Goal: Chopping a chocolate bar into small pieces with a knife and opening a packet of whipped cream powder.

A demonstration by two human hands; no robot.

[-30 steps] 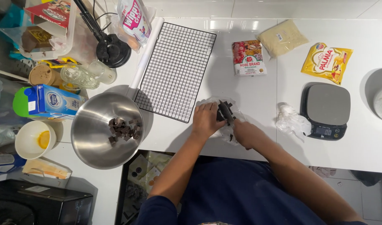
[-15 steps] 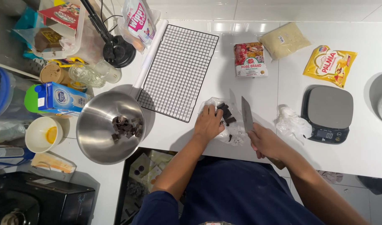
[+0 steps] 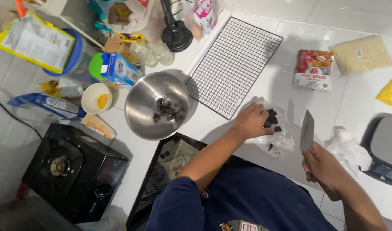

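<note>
My left hand (image 3: 250, 122) rests on a clear plastic sheet (image 3: 278, 137) on the white counter, its fingers over dark chocolate pieces (image 3: 271, 121). My right hand (image 3: 323, 167) grips the handle of a knife (image 3: 307, 130), whose blade points away from me, lifted just right of the plastic. A steel bowl (image 3: 144, 102) with several chocolate chunks (image 3: 168, 110) sits to the left of my left hand.
A black wire cooling rack (image 3: 234, 64) lies behind the bowl. A digital scale (image 3: 384, 149) and crumpled plastic (image 3: 347, 147) are at right. Packets (image 3: 313, 69) lie at the back; a milk can (image 3: 114, 68), a small cup (image 3: 96, 97) and a black stove (image 3: 74, 171) stand at left.
My right hand has drawn the knife away from the chocolate to the right and lifted it. My left hand has stayed on the pieces. The view has shifted.
</note>
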